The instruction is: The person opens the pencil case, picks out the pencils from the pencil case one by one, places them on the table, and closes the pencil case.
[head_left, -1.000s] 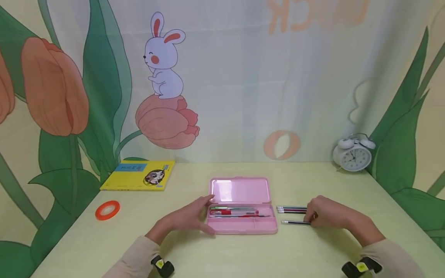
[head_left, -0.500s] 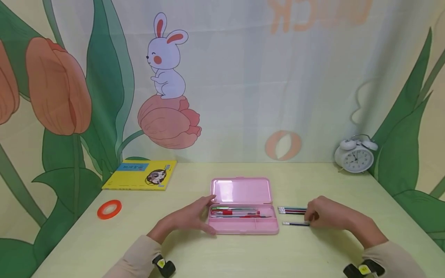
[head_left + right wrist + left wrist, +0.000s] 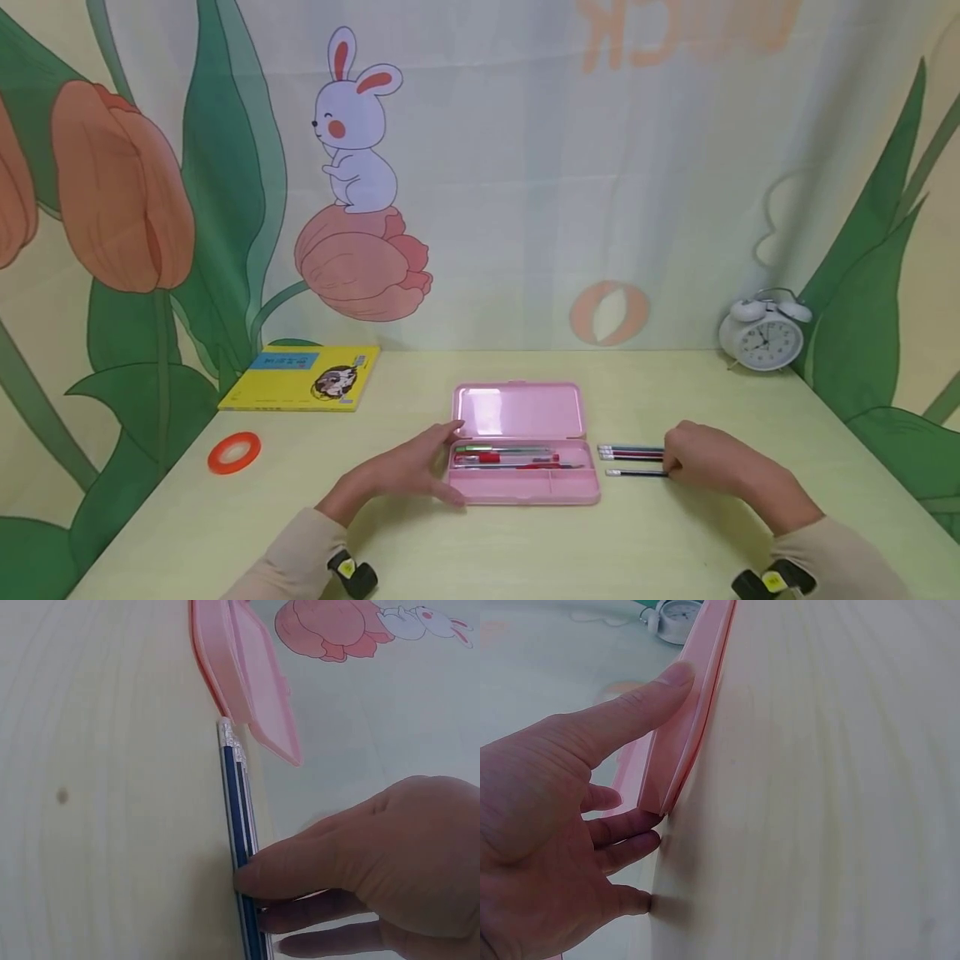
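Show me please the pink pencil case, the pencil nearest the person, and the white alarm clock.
Pink pencil case (image 3: 501, 486): head view, floor of front compartment.
Nearest pencil (image 3: 237, 817): right wrist view, dark blue shaft.
White alarm clock (image 3: 769, 343): head view, its dial.

The case (image 3: 498, 487) is smooth pink plastic, its lid (image 3: 536, 410) glossy. The pencils (image 3: 234, 796) have smooth paint and shiny metal ferrules (image 3: 226, 734). The tabletop (image 3: 517, 550) shows matt, pale wood grain. The backdrop (image 3: 487, 192) is creased matt cloth; the ring (image 3: 214, 457), seen small, may be plastic.
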The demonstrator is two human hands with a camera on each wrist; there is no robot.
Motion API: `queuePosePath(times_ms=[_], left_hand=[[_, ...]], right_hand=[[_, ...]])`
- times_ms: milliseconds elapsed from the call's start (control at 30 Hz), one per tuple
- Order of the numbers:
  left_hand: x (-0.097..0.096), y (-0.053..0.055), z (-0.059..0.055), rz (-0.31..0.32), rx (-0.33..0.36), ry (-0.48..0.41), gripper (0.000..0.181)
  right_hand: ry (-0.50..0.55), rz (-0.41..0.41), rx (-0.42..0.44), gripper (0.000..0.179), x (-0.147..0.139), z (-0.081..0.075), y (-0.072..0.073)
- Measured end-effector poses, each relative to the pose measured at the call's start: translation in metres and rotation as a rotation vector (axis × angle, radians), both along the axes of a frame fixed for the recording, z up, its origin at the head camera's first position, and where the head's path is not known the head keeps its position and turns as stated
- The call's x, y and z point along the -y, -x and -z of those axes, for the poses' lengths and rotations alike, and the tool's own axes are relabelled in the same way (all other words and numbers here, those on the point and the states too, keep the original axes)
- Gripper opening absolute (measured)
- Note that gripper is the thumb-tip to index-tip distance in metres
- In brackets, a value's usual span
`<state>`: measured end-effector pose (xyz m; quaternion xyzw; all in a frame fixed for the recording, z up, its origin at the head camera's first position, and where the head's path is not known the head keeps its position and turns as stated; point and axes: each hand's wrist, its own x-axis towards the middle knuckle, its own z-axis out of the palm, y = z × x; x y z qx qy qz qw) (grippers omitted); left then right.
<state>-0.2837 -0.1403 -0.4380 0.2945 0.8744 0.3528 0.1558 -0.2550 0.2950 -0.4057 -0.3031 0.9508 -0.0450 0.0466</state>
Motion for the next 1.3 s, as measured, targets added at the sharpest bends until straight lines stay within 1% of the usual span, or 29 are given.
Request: queuePosePath(times_ms=[133,300,467,600,800,933,1300], left_hand=[[0.0013,-0.0007,0.0007,0.001,0.003,0.008,0.117],[0.0014,0.0,0.0027,-0.004,0.014,0.012,0.117],[0.001,0.0,0.0044,-0.003,0.018,0.012,0.116],[0.0008,-0.0003,0.0028,0.0,0.012,0.017,0.117],[0.0006,0.0006,0.0008,-0.005,0.013,0.023,0.118],[0.0005,0.001,0.0013,-0.004,0.013,0.021,0.118],[-0.0004,0.0017,0.0021,-0.004,0.001,0.033,0.118]], right_hand=[[-0.037,-0.025,-0.112,0.032,0.0018,0.0044,0.0013],[-0.065,0.0,-0.176,0.027,0.005,0.008,0.0006],[-0.061,0.026,-0.179,0.029,0.0042,0.0097,0.0009],[-0.064,0.055,-0.174,0.028,0.0048,0.0083,0.0005],[-0.084,0.057,-0.206,0.027,0.0056,0.0065,0.001],[-0.096,0.063,-0.208,0.025,0.0063,0.0074,0.0016],[-0.075,0.062,-0.22,0.023,0.0051,0.0075,0.0028]])
